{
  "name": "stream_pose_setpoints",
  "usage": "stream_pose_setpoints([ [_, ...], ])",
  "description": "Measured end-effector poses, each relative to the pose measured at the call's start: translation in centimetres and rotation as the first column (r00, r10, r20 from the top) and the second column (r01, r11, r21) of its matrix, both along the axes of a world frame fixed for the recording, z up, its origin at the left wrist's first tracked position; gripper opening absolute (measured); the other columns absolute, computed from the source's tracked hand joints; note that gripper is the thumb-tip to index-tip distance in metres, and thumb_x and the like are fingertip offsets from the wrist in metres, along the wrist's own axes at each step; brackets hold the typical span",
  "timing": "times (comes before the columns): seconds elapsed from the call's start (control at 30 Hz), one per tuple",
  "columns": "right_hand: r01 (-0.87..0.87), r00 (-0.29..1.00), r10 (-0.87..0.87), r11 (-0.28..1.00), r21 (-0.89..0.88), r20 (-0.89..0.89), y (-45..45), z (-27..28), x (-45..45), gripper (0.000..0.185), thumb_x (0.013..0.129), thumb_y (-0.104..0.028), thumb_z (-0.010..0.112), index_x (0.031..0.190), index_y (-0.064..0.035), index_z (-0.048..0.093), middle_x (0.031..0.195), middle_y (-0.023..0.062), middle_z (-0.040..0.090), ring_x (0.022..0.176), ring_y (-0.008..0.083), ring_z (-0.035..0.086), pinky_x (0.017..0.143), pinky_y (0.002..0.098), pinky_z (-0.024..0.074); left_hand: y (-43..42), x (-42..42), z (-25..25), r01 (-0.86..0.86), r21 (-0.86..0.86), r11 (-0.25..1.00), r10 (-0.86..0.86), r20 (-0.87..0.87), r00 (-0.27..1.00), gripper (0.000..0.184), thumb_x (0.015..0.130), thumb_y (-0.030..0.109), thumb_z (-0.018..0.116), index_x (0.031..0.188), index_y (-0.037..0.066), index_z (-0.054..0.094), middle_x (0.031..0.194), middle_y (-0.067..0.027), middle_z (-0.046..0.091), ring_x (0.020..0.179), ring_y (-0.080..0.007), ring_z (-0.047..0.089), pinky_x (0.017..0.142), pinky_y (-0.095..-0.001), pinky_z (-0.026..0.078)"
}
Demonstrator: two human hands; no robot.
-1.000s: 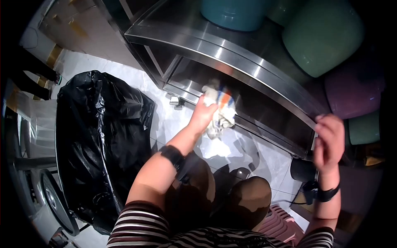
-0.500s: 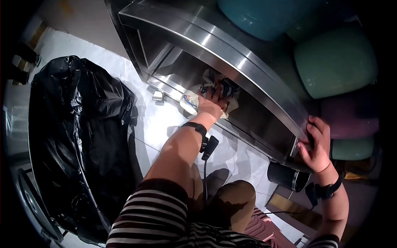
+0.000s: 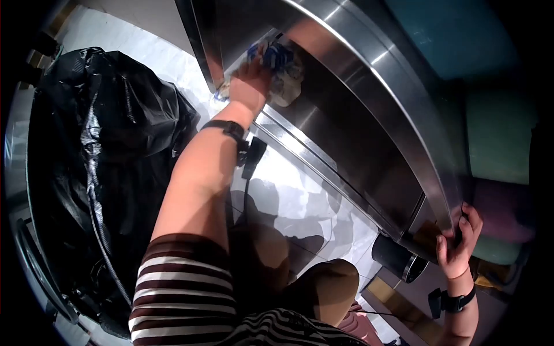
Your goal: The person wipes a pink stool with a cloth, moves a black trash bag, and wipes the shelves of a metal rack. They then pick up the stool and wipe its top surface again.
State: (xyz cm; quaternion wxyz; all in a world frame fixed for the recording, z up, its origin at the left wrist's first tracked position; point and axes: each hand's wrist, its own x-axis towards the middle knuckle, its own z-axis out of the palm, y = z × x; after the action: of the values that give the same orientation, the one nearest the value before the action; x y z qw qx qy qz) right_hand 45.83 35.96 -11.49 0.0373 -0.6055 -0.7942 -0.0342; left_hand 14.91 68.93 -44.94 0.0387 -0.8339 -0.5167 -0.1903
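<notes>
Reaching low into a stainless steel table [image 3: 398,98], my left hand [image 3: 251,86] presses a crumpled cloth [image 3: 285,75] onto the dark steel shelf [image 3: 346,144] near its left end. The cloth is whitish with blue patterned parts. My fingers are bent over it and partly hidden in its folds. At the table's right corner my right hand [image 3: 461,242] grips the steel edge, thumb on one side and fingers on the other.
A large black plastic bag [image 3: 109,150] stands on the pale tiled floor [image 3: 283,190] at left. A small black bin [image 3: 395,256] sits by the table's right leg. Green containers [image 3: 496,144] and a purple one [image 3: 499,210] are at the right. My knees are below.
My left hand has moved the cloth along the shelf towards its left end. The view has shifted, and my right hand stays at the table corner.
</notes>
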Motion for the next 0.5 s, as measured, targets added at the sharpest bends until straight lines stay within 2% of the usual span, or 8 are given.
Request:
stream_pose_setpoints([
  [0.03, -0.002, 1.0, 0.003, 1.0, -0.005, 0.01, 0.0, 0.0, 0.2, 0.059, 0.078, -0.015, 0.064, 0.13, -0.0117, 0.037, 0.126, 0.0247, 0.042, 0.111, 0.0394, 0.044, 0.092, 0.0495, 0.0358, 0.2, 1.2, -0.2, -0.082, 0.01, 0.997, 0.083, -0.076, 0.994, 0.034, 0.087, 0.026, 0.049, 0.117, 0.015, 0.058, 0.126, -0.0103, 0.051, 0.108, -0.0296, 0.054, 0.083, -0.0455, 0.046],
  [0.07, 0.0, 1.0, 0.0, 1.0, -0.013, 0.002, -0.3, 0.0, 0.3, 0.059, 0.078, -0.016, 0.064, 0.13, -0.012, 0.037, 0.126, 0.0246, 0.042, 0.111, 0.0392, 0.044, 0.092, 0.0495, 0.0357, 2.6, 2.1, -2.2, -0.144, -0.14, 0.98, 0.13, -0.103, 0.986, 0.042, 0.087, 0.024, 0.047, 0.127, 0.01, 0.051, 0.131, -0.0103, 0.047, 0.111, -0.0317, 0.051, 0.087, -0.0491, 0.042],
  [0.17, 0.01, 1.0, -0.01, 0.999, -0.031, -0.02, -0.7, 0.0, 1.1, 0.062, 0.078, -0.018, 0.065, 0.132, -0.0133, 0.036, 0.128, 0.024, 0.04, 0.111, 0.0384, 0.044, 0.092, 0.0493, 0.0353, 5.5, 2.8, -3.5, -0.028, -0.237, 0.971, -0.008, -0.148, 0.989, 0.049, 0.088, 0.025, 0.044, 0.135, 0.009, 0.04, 0.132, -0.0086, 0.046, 0.115, -0.0298, 0.048, 0.09, -0.0476, 0.04],
  [0.27, -0.001, 1.0, 0.002, 0.999, -0.048, 0.004, -0.6, 0.3, 1.0, 0.062, 0.078, -0.019, 0.064, 0.133, -0.0138, 0.036, 0.128, 0.0242, 0.04, 0.111, 0.0385, 0.044, 0.092, 0.0494, 0.0354, 4.5, 2.4, -5.3, 0.057, 0.011, 0.998, -0.057, 0.065, 0.996, 0.044, 0.088, 0.026, 0.045, 0.128, 0.009, 0.045, 0.126, -0.0096, 0.05, 0.114, -0.0294, 0.049, 0.086, -0.0482, 0.042],
  [0.33, 0.01, 1.0, -0.01, 0.999, -0.054, 0.003, -0.8, 0.4, 0.9, 0.062, 0.078, -0.019, 0.064, 0.133, -0.014, 0.036, 0.127, 0.0243, 0.04, 0.111, 0.0386, 0.044, 0.092, 0.0496, 0.0354, 1.7, 2.8, -4.7, 0.077, 0.06, 0.995, -0.088, 0.206, 0.974, 0.03, 0.085, 0.023, 0.048, 0.11, 0.007, 0.052, 0.111, -0.0119, 0.054, 0.1, -0.0308, 0.053, 0.078, -0.0457, 0.044],
  [0.4, 0.013, 1.0, -0.013, 0.999, -0.042, 0.003, -0.6, 0.3, 1.0, 0.061, 0.078, -0.019, 0.064, 0.132, -0.0141, 0.036, 0.127, 0.0244, 0.04, 0.111, 0.0387, 0.044, 0.092, 0.0497, 0.0353, -3.4, 5.0, -2.4, 0.089, 0.033, 0.995, -0.095, 0.327, 0.94, 0.02, 0.082, 0.021, 0.052, 0.092, 0.005, 0.059, 0.096, -0.0142, 0.059, 0.087, -0.0321, 0.056, 0.07, -0.0432, 0.045],
  [0.43, 0.016, 1.0, -0.016, 0.999, -0.035, 0.006, -0.7, 0.1, 1.0, 0.061, 0.078, -0.019, 0.064, 0.132, -0.0142, 0.036, 0.127, 0.0243, 0.04, 0.111, 0.0387, 0.044, 0.092, 0.0497, 0.0353, -5.7, 7.4, -1.3, 0.036, -0.006, 0.999, -0.033, 0.263, 0.964, 0.017, 0.083, 0.021, 0.052, 0.085, 0.006, 0.061, 0.09, -0.0147, 0.059, 0.08, -0.0331, 0.056, 0.067, -0.0422, 0.045],
  [0.5, 0.021, 1.0, -0.021, 0.999, -0.04, 0.01, -0.8, 0.1, 1.0, 0.061, 0.078, -0.018, 0.064, 0.132, -0.0142, 0.036, 0.127, 0.0242, 0.04, 0.112, 0.0385, 0.044, 0.092, 0.0495, 0.0353, -10.9, 12.0, 0.3, 0.236, -0.197, 0.952, -0.197, 0.198, 0.96, 0.02, 0.082, 0.025, 0.053, 0.08, 0.009, 0.065, 0.087, -0.0107, 0.062, 0.084, -0.0314, 0.058, 0.073, -0.0435, 0.045],
])
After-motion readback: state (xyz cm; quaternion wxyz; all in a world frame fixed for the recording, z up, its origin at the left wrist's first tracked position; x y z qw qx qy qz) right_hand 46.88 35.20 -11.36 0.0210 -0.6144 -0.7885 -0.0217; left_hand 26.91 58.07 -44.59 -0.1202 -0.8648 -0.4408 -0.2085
